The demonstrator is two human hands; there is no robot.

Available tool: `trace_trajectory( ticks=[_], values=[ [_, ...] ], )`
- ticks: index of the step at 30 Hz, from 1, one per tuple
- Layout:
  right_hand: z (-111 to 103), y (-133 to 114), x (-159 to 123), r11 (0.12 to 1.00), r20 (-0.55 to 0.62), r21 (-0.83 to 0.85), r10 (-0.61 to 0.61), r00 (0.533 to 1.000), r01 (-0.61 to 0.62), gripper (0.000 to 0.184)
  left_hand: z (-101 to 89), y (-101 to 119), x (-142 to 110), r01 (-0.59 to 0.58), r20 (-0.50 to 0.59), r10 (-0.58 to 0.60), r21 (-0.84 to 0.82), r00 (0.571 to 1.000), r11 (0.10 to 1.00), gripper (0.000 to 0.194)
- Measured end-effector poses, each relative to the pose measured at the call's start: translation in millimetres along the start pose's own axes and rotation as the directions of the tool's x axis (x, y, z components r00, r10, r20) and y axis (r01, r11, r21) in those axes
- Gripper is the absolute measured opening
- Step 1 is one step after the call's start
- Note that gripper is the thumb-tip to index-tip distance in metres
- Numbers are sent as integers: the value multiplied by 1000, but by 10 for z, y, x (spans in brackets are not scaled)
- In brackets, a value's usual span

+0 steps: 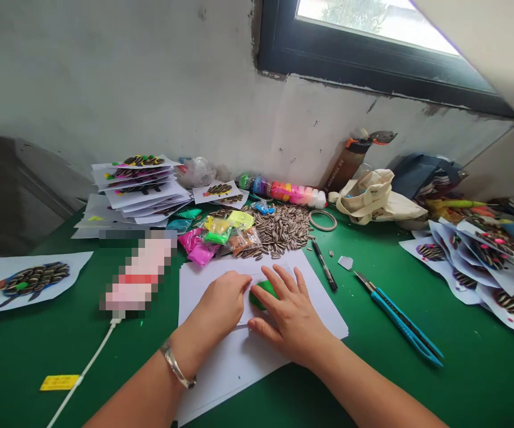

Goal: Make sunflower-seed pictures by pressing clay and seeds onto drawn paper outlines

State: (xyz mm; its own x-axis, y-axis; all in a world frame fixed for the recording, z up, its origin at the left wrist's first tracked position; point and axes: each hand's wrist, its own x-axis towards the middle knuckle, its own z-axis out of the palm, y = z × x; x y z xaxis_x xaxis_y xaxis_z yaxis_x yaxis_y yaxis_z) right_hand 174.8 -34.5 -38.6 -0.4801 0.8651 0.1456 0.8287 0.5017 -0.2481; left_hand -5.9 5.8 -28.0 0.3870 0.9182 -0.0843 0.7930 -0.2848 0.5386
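A lump of green modelling clay is pressed flat on a small sheet of white paper, above a stack of larger white paper. My right hand lies over the clay, fingers spread, covering part of it. Beside it, my left hand, with a silver bangle at the wrist, is closed with thumb and forefinger pinched at the small sheet's left edge. Behind the hands are loose striped sunflower seeds and packets of coloured clay, among them a pink packet.
To the right lie a black pen, a blue craft knife and a tape roll. Seed-picture sheets are piled at back left and right. A blurred pink item with a white cable lies left. A bottle stands behind.
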Motion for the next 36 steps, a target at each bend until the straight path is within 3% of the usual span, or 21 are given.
trace_trajectory(
  ticks=[12, 36],
  values=[
    [38, 22, -62, 996, -47, 1, -86, 995, 86, 43, -31, 29, 1, -6, -17, 6, 12, 1000, 1000, 31],
    [90, 16, -13, 1000, -36, -29, -9, 999, 8, 47, -30, 37, 0, 7, -17, -7, 8, 1000, 1000, 31]
  ],
)
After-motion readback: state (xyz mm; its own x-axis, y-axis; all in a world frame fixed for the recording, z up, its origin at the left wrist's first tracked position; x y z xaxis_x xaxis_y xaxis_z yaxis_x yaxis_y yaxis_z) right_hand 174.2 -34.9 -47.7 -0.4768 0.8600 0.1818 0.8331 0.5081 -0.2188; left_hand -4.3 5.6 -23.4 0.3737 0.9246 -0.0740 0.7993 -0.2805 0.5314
